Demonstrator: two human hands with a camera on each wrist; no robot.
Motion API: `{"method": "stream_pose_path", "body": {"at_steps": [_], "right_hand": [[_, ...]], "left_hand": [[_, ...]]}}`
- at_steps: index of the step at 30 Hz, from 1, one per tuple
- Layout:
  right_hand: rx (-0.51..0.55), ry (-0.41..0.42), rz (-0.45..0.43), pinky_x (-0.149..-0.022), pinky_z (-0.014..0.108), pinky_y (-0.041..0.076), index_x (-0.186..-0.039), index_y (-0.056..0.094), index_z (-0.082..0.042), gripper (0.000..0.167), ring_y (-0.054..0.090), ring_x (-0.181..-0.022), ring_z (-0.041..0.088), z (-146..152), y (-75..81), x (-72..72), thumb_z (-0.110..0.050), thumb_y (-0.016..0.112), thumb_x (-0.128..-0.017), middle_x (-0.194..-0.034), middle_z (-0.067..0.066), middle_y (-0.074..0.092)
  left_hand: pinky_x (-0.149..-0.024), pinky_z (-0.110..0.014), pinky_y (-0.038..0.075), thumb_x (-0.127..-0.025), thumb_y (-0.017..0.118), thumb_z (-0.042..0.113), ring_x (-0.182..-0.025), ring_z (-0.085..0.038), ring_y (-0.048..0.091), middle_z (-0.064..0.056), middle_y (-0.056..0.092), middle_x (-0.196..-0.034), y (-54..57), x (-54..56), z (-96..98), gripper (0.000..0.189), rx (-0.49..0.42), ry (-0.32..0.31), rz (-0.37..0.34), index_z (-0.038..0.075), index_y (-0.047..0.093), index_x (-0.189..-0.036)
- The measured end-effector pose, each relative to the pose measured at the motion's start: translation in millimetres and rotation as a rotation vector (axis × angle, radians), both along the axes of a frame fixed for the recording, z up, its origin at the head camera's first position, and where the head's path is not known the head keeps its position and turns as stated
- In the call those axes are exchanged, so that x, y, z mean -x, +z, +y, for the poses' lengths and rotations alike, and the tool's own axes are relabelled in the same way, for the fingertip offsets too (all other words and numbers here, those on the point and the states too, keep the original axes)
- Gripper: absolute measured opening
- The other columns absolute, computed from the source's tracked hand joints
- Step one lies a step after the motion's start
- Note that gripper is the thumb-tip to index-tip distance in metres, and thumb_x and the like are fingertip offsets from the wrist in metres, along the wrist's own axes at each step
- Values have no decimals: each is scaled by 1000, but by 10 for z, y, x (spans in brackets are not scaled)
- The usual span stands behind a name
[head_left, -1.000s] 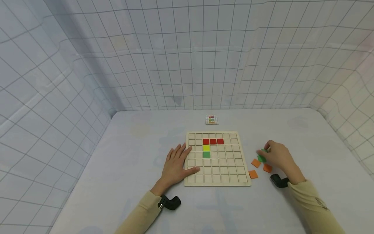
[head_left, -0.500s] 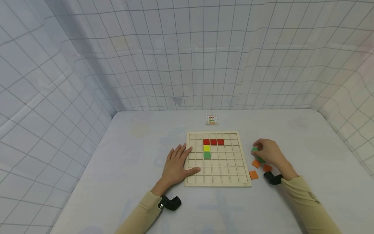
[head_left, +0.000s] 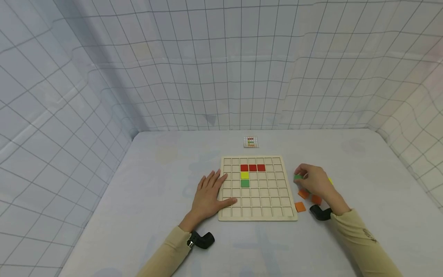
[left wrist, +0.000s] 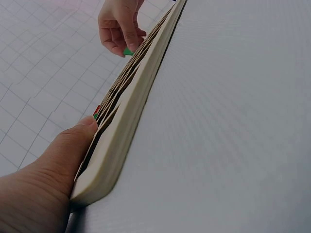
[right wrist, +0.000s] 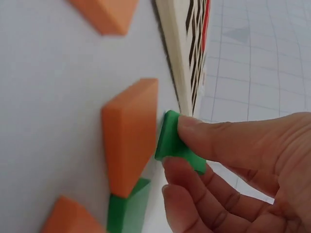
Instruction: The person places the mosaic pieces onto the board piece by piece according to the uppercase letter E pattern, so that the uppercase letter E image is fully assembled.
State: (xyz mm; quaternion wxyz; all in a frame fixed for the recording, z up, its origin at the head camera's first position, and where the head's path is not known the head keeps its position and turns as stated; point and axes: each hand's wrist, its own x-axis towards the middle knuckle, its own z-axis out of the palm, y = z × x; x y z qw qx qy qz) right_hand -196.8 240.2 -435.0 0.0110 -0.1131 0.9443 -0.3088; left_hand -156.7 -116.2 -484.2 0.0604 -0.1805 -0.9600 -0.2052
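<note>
My left hand (head_left: 206, 197) lies spread over the left edge of a pale wooden grid board (head_left: 266, 201), its thumb across the lower squares. Set in the board are several coloured tiles: a row of red tiles (head_left: 252, 168), a yellow tile (head_left: 245, 175) and a green tile (head_left: 245, 183) below it. Right of the board, my right hand (head_left: 316, 181) pinches another green tile (right wrist: 171, 138) between thumb and fingers. Close by lie orange tiles (right wrist: 130, 131), and a further green tile (right wrist: 129, 208) sits partly behind one of them.
Beyond the board lies a small card (head_left: 250, 142) printed with a grid of coloured squares. A yellow piece (head_left: 330, 181) peeks out behind my right hand. Another orange tile (head_left: 300, 207) lies by the board's right edge. Grid-patterned cloth (head_left: 214, 69) walls surround the white table.
My right hand has shifted left toward the board, carrying a green tile away from the pile. A yellow piece has come into view behind it. The left hand keeps its place on the board.
</note>
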Motion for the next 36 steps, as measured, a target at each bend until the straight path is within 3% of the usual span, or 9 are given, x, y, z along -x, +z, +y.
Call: {"method": "stream_pose_path", "body": {"at_steps": [11,22,36], "right_hand": [[53,78,96,-58,31,44,-88,68,-5,6,52,-67,16,-349,65,-43,-4,71,-83,-78,1,56],[146,315,77,-59,28,45,-89,68,-5,11,50,-64,11,-772,58,0,3,69,-82,-78,-2,56],[154,291,-27,-61,28,46,-88,69,-7,9,52,-66,13,-1026,-22,59,0,68,-84,-75,-5,60]], "left_hand": [[-113,-47,6,-79,59,68,-142,-26,15,-8,25,-154,25,-11,0,89,-4,-1,13,16,36,-148],[-112,-47,6,-80,58,68,-142,-26,15,-8,25,-154,13,0,5,88,-3,-1,15,16,36,-148],[-113,-43,3,-80,56,70,-142,-23,12,-6,23,-155,5,12,8,89,12,6,-8,18,34,-149]]}}
